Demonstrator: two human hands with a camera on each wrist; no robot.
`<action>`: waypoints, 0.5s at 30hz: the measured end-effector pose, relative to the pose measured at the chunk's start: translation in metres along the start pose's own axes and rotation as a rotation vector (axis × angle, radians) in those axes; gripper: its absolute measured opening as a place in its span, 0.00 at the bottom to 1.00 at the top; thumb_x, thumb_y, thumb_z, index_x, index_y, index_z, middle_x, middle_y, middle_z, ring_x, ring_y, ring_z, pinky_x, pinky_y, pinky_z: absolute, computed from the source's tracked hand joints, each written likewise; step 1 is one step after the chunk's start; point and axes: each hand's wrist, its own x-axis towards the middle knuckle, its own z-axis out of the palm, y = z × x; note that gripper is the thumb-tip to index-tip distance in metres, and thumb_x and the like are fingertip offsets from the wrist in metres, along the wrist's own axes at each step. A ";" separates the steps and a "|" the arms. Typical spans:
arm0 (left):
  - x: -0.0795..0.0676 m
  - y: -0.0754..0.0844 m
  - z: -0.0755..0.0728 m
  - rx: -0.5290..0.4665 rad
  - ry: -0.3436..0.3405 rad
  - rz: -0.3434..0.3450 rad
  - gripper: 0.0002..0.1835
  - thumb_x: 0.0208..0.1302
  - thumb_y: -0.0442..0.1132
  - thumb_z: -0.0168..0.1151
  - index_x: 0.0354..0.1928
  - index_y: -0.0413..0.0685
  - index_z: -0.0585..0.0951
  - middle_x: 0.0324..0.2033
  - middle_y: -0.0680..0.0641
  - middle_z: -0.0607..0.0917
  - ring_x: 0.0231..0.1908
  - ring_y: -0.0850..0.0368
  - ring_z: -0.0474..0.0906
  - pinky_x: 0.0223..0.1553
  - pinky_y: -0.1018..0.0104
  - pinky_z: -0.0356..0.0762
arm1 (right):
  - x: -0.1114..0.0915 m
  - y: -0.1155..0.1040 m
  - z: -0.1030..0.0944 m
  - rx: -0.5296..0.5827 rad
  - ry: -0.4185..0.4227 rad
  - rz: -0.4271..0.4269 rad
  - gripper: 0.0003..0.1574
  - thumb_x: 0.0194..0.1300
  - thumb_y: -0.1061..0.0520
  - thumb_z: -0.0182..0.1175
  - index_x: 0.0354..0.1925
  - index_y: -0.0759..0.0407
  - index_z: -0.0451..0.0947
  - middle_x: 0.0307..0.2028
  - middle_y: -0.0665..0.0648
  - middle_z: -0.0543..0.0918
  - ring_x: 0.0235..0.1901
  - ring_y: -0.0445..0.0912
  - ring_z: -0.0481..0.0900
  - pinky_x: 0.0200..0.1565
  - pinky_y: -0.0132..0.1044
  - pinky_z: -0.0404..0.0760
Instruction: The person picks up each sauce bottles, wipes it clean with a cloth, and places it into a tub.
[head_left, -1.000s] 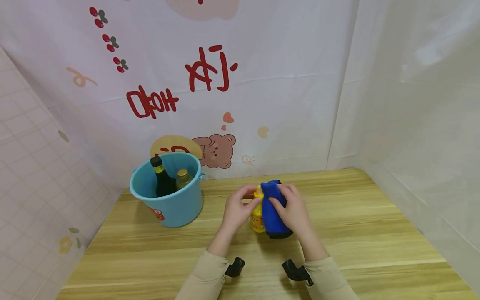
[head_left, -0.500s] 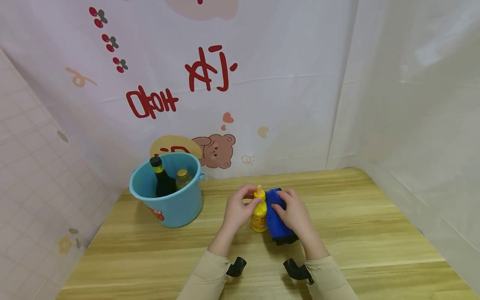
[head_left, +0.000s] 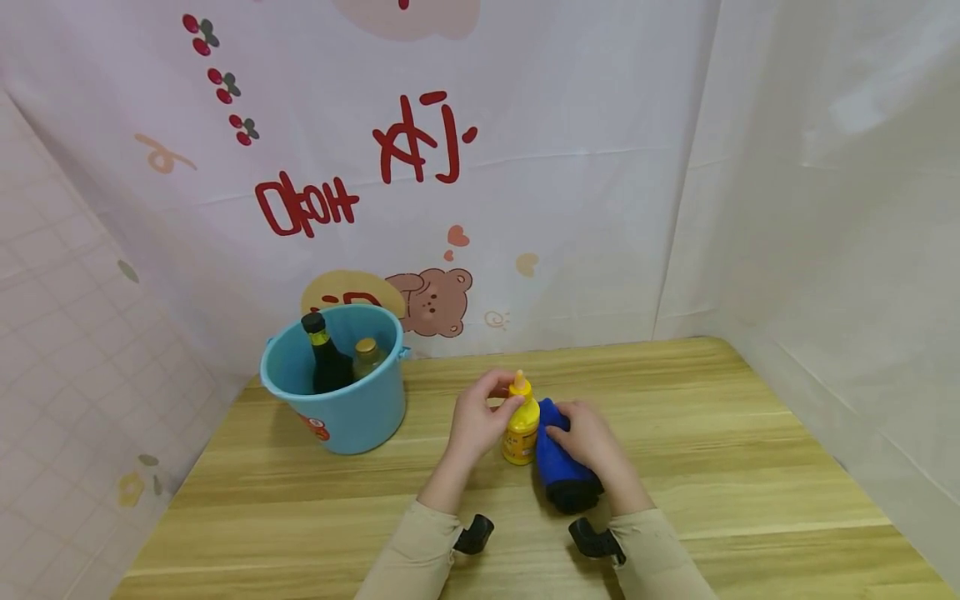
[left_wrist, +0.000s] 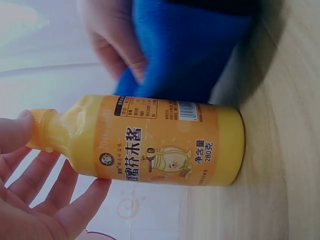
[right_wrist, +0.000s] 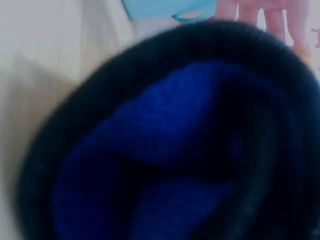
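Observation:
A yellow squeeze bottle of sauce (head_left: pixel 521 433) stands upright on the wooden table, its orange label facing the left wrist view. My left hand (head_left: pixel 481 417) pinches the bottle's yellow cap (left_wrist: pixel 43 129) between thumb and fingers. Against the bottle's right side lies a folded blue cloth (head_left: pixel 558 467) with a black edge. My right hand (head_left: pixel 591 435) grips that cloth near its upper end; part of the palm side is hidden. In the right wrist view the cloth's rolled black edge (right_wrist: pixel 150 90) fills most of the picture and hides the right hand.
At the left back of the table (head_left: pixel 315 517) stands a light blue bucket (head_left: pixel 367 425). Inside it are a dark bottle (head_left: pixel 330 367) with a black cap and a clear bottle (head_left: pixel 366 360) with a gold cap. A printed sheet (head_left: pixel 585 208) hangs behind the table.
My right hand has drawn the cloth down and toward me along the bottle's right side, uncovering more of the bottle. The left hand stays at the cap.

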 end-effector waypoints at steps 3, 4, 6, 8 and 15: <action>0.000 -0.001 0.000 0.002 -0.002 -0.007 0.10 0.64 0.36 0.69 0.47 0.49 0.84 0.43 0.50 0.86 0.44 0.53 0.82 0.40 0.62 0.84 | 0.001 0.005 0.004 -0.018 -0.043 0.005 0.23 0.65 0.58 0.66 0.55 0.71 0.79 0.49 0.70 0.81 0.51 0.63 0.78 0.55 0.60 0.75; -0.001 -0.001 0.000 0.001 -0.001 -0.006 0.10 0.64 0.36 0.69 0.47 0.49 0.84 0.43 0.50 0.86 0.44 0.52 0.82 0.40 0.62 0.84 | 0.002 0.006 0.005 -0.017 -0.048 0.007 0.23 0.66 0.58 0.66 0.55 0.71 0.79 0.49 0.70 0.81 0.51 0.63 0.79 0.55 0.60 0.75; 0.000 -0.002 0.000 -0.002 0.001 -0.003 0.11 0.64 0.36 0.69 0.47 0.49 0.84 0.43 0.50 0.86 0.44 0.52 0.82 0.40 0.62 0.84 | 0.002 0.008 0.005 -0.009 -0.053 0.003 0.24 0.66 0.58 0.66 0.55 0.70 0.78 0.50 0.69 0.81 0.51 0.63 0.78 0.55 0.60 0.75; 0.000 -0.002 0.000 -0.008 0.003 0.005 0.11 0.63 0.35 0.69 0.47 0.49 0.84 0.44 0.50 0.86 0.44 0.52 0.82 0.40 0.62 0.84 | 0.002 0.009 0.003 0.001 -0.048 -0.002 0.24 0.66 0.57 0.65 0.56 0.70 0.78 0.51 0.70 0.80 0.52 0.64 0.78 0.56 0.60 0.74; 0.001 -0.004 -0.001 -0.012 0.001 0.009 0.11 0.63 0.35 0.69 0.47 0.49 0.84 0.43 0.51 0.86 0.44 0.53 0.82 0.40 0.64 0.83 | -0.002 0.008 -0.018 0.039 0.118 -0.018 0.29 0.66 0.55 0.65 0.59 0.71 0.75 0.53 0.72 0.78 0.52 0.66 0.77 0.53 0.62 0.75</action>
